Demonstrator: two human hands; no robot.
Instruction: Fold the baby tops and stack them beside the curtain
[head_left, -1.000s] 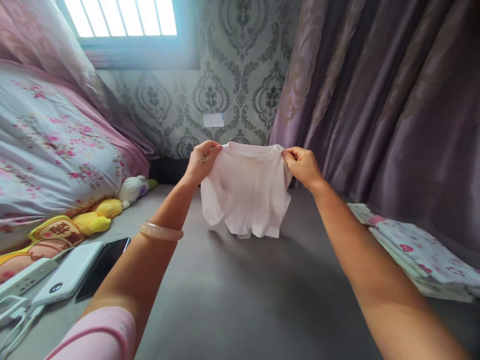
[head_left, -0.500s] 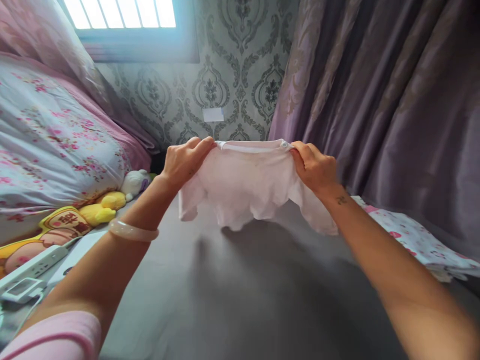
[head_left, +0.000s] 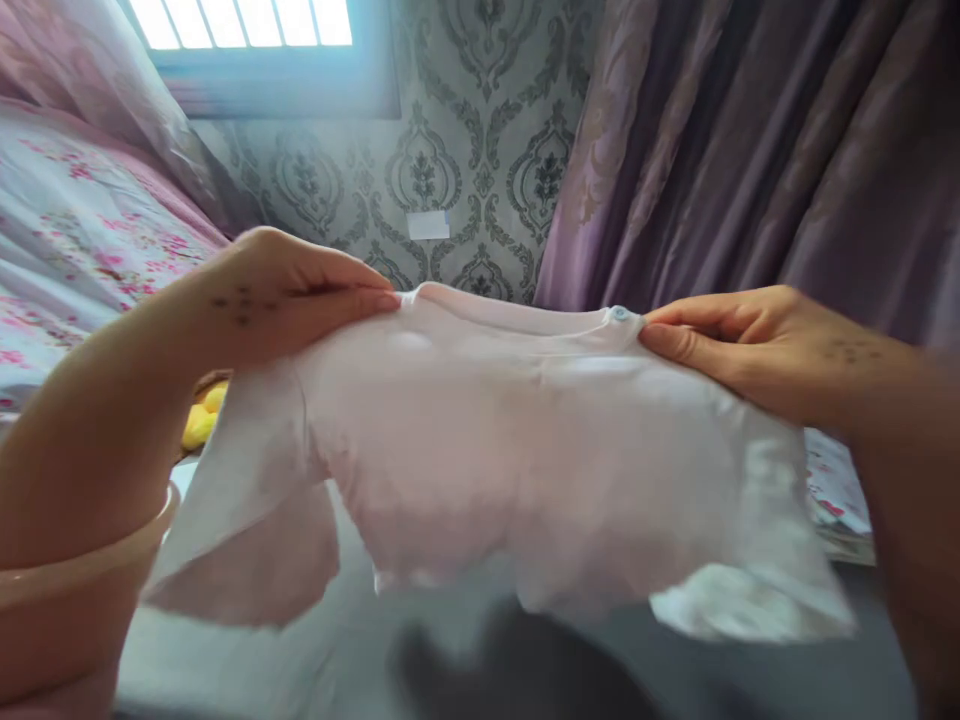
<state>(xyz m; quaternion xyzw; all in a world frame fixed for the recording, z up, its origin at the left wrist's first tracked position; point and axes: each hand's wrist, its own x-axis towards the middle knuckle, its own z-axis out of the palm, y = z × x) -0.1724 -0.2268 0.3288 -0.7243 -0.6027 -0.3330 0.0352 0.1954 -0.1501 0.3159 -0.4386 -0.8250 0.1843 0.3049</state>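
A small pale pink long-sleeved shirt (head_left: 510, 460) hangs spread out in front of me, above the grey bed sheet. My left hand (head_left: 300, 285) pinches its left shoulder beside the neckline. At the other shoulder, close to a small snap button (head_left: 619, 314), my right hand (head_left: 742, 345) grips the cloth between thumb and fingers. Both sleeves dangle outward, and the hem is slightly blurred. A pale bangle (head_left: 97, 555) circles my left wrist.
Below the shirt lies the grey sheet (head_left: 247, 675). On the left are floral bedding (head_left: 105, 220) and a yellow plush toy (head_left: 201, 418), partly hidden. Folded patterned cloth (head_left: 836, 485) lies at the right, beneath a purple curtain (head_left: 750, 170). Patterned wallpaper (head_left: 487, 130) stands behind.
Both hands have come nearer to me and farther apart, bringing the shirt closer. It now looks larger and more stretched out, its sleeves swung outward. My hands still grip the shoulders.
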